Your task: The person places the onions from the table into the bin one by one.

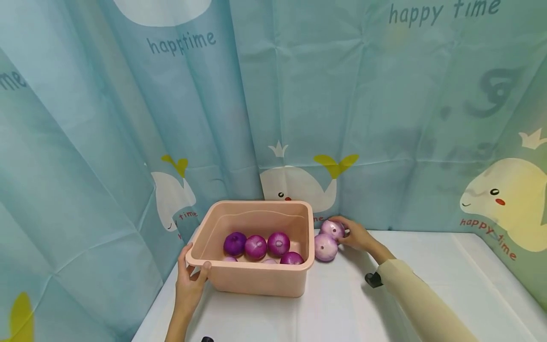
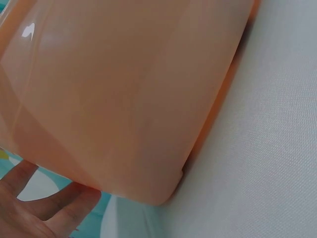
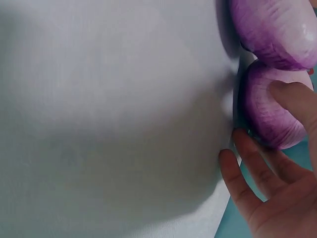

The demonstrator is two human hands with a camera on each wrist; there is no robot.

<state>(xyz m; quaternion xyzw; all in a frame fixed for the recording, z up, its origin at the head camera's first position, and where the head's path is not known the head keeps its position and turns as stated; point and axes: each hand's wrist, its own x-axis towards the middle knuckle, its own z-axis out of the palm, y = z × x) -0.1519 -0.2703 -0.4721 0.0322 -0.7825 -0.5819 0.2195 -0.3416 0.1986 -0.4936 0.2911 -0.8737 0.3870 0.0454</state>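
Observation:
A pink plastic bin stands on the white table with several purple onions inside, some partly hidden behind its front rim. My left hand holds the bin's front left corner, thumb at the front and fingers along the left side. Right of the bin lie two paler onions, one nearer and one farther. The farther one is between the thumb and fingers of my right hand. In the right wrist view, my thumb presses on that onion, and the nearer onion sits against it.
A blue curtain with whale prints hangs behind and to the left, along the edge of the white table. A small black device is at my right wrist.

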